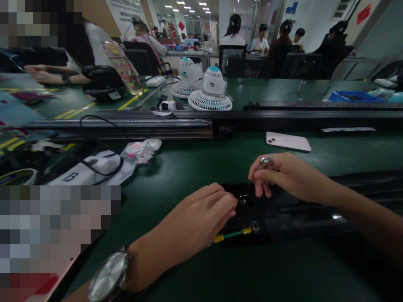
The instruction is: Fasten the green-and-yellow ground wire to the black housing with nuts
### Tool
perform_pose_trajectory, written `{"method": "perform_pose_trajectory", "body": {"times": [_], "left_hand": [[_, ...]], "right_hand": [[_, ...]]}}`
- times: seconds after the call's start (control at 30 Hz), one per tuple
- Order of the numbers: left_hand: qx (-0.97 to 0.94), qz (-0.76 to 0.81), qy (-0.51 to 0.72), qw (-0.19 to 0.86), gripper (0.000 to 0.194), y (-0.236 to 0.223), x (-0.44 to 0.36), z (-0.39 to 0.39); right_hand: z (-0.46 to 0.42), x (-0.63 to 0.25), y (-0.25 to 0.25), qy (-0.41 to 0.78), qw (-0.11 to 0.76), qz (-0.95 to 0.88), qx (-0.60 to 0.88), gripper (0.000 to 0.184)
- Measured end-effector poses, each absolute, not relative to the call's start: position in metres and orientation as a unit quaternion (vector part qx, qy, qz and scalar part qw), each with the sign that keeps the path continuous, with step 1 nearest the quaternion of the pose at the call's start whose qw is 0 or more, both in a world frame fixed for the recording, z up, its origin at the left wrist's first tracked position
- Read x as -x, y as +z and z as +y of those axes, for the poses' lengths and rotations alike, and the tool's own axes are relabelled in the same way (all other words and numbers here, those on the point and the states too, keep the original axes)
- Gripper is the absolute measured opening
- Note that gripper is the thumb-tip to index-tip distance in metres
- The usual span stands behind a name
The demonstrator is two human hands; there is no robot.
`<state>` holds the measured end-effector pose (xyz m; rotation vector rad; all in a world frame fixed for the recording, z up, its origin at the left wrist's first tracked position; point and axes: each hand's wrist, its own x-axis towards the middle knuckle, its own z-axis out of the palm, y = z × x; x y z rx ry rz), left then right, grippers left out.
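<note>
Green tabletop, thin tool aslant, tip down-left

Reads "13", or possibly "B", in dark print on the white item at left, with a small round emblem on the front fan, a blue mark on the wall, and illegibly blurred lines on the poster.
</note>
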<state>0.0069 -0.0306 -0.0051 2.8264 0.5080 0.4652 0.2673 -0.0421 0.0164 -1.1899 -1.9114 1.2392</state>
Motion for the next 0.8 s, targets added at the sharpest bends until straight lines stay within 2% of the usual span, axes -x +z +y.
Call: {"method": "perform_pose_trajectory", "body": {"times": [0.17,0.53,0.8], "left_hand": [[-0.967,0.172,0.153,0.11,0.019,-0.005,-0.006,-0.031],[-0.967,0.186,0.13,0.116,0.021,-0.008,-0.004,-0.032],[-0.968,0.187,0.13,0.11,0.021,-0.009,-0.003,-0.033]], "right_hand": [[-0.041,-0.265,0.018,0.472,0.28,-0.71,0.441,0.017],[-0.047,-0.249,0.034,0.388,0.237,-0.708,0.54,0.013],[-0.044,-0.249,0.032,0.384,0.238,-0.707,0.544,0.014]]}}
